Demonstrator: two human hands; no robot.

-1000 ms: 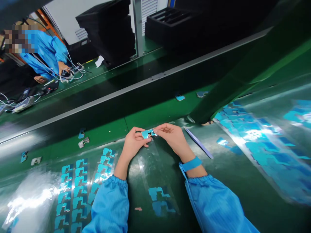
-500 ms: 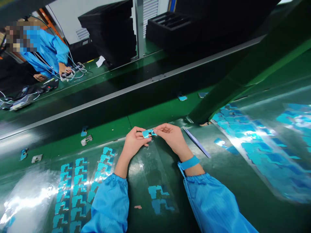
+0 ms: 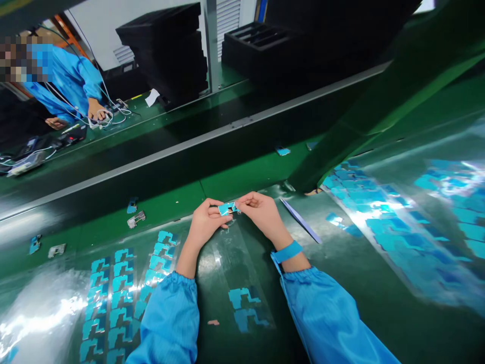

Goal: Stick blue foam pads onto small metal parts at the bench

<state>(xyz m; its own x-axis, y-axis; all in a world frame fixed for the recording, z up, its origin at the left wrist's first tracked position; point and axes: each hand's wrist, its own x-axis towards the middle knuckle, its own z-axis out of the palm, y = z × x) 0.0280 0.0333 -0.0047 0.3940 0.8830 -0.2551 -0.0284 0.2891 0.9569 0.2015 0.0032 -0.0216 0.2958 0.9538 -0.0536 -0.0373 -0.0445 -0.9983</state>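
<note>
Between my two hands is a small circuit board point(image 3: 226, 208) with a bright blue film on its face. My left hand point(image 3: 206, 222) is closed on its left end, thumb below and fingers behind. My right hand point(image 3: 259, 212) pinches at its right end, and a blue strap circles that wrist. Just right of this hand lies a pair of tweezers point(image 3: 301, 221). Below my hands, a clear strip carries blue die-cut film pieces point(image 3: 244, 298). A small pink scrap point(image 3: 213, 322) lies left of it.
Sheets of blue film pieces point(image 3: 121, 303) lie left, with more film sheets point(image 3: 394, 232) at right. Several boards point(image 3: 136, 219) rest on the green belt beyond. A green post point(image 3: 341, 136) slants at right. Across the line, a co-worker's hand point(image 3: 97, 109) touches cabled devices near black trays point(image 3: 162, 55).
The view has shifted slightly, so most things appear a little further left. Both hands keep their hold on the board with barely any change in the fingers.
</note>
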